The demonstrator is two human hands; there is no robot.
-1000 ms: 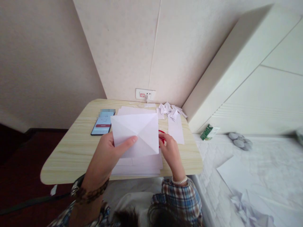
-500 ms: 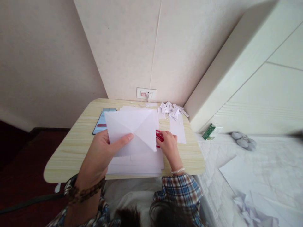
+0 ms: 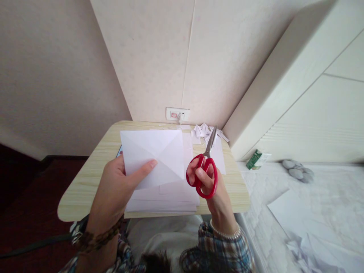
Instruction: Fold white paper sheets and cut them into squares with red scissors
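Observation:
My left hand [image 3: 122,178] holds a square sheet of white paper [image 3: 152,148] with diagonal creases crossing near its middle. The thumb presses on the front of the sheet and the other fingers are hidden behind it. Red-handled scissors [image 3: 209,180] are in my right hand [image 3: 217,191], with the fingers through the handle loops. Their metal blades are closed and point up and away, to the right of the sheet and apart from it. Under the held sheet lies a stack of white paper [image 3: 162,204] on the wood-grain table [image 3: 82,185].
Small folded paper pieces [image 3: 202,131] lie at the table's back right. A phone [image 3: 119,151] is mostly hidden behind the sheet. A wall socket [image 3: 178,114] with a plug sits behind the table. On the bed [image 3: 261,197] are a green-and-white box [image 3: 257,159], a grey object [image 3: 297,170] and loose paper [image 3: 292,210].
My right hand has picked the scissors up from beside the sheet and turned them so that the blades point upward. The held sheet has shifted slightly left and covers more of the phone.

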